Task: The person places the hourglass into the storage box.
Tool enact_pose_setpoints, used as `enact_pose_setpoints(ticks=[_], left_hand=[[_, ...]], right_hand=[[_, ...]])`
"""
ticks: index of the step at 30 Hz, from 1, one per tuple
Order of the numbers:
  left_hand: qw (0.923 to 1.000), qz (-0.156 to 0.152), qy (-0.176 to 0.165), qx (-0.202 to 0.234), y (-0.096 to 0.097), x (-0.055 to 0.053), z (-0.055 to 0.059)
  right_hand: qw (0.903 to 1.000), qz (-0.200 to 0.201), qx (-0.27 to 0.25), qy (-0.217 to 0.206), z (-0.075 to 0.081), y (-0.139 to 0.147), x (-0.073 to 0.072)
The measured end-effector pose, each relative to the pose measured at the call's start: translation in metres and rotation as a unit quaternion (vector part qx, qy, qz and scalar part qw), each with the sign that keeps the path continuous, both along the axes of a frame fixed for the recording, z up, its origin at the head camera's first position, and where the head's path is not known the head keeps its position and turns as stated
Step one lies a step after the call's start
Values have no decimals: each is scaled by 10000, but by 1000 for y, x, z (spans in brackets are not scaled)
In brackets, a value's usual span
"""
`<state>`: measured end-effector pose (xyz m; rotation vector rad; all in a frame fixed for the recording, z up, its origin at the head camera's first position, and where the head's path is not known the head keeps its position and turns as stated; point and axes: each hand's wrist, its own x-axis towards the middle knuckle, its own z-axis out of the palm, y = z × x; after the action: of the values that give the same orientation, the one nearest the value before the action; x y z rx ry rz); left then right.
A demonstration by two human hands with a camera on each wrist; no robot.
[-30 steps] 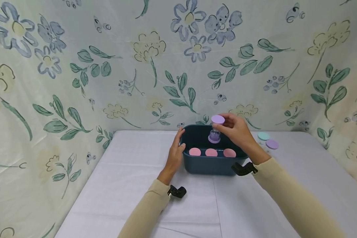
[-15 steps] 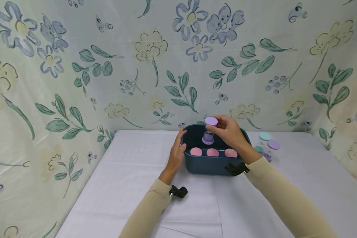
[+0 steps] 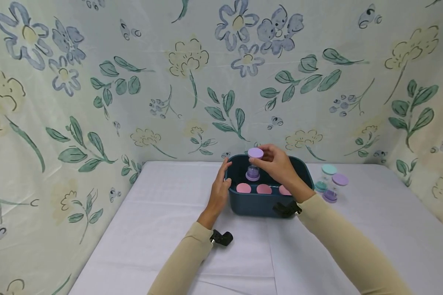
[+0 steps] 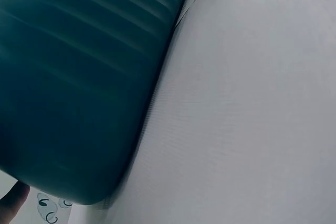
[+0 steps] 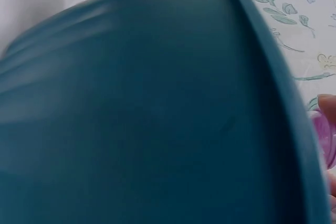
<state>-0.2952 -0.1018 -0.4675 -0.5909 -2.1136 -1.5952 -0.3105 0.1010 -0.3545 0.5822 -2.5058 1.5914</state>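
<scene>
A dark teal bin (image 3: 258, 205) stands near the back of the table. My left hand (image 3: 218, 192) rests against its left end, fingers fairly straight; in the left wrist view one fingertip (image 4: 16, 199) touches the bin's edge. My right hand (image 3: 278, 166) pinches a purple-capped sand timer (image 3: 252, 173) near its top, holding it almost upright over the bin's left rear part. Whether its base touches the bin floor, I cannot tell. Pink round caps (image 3: 263, 189) of 3 items line the bin's front side; their bodies are hidden by the front wall.
Right of the bin, a turquoise-capped sand timer (image 3: 329, 169) and another purple-capped timer (image 3: 339, 179) stand on the white-covered table (image 3: 162, 229). A flowered cloth (image 3: 192, 90) hangs close behind the table's back edge.
My right hand has moved left with the purple sand timer and slightly down, from the bin's middle toward its left side. My left hand has stayed on the bin.
</scene>
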Motion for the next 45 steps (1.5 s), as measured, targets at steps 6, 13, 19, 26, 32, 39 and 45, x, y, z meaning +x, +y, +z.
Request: enact_pose_setpoints(ticks=[6,13,19,26,32,39,45], left_hand=[[9998,-90,141,121,0,0,0],[9998,-102,93,138,0,0,-1],[9999,-76,102,85,1,0,-1],[9996,-128,225,150,1,-1,-1],[9996,-86,218,139,1,0,-3],[9998,-63,163,131,1,-1,-4],[9995,-127,228,151,1,2,1]], right_hand=[[9999,76,101,-47,-2,-8,-4],[9995,51,236,-182,-6,-12,-9],[9988,36,393,-287,-11,-13,-10],[9976,72,594,-356,-15,-16,-12],[9955,120,871,-344,-17,-17,-12],[9931,88,1127,-325,-20,-17,-14],[9911,97,1262,-407,-20,-17,-14]])
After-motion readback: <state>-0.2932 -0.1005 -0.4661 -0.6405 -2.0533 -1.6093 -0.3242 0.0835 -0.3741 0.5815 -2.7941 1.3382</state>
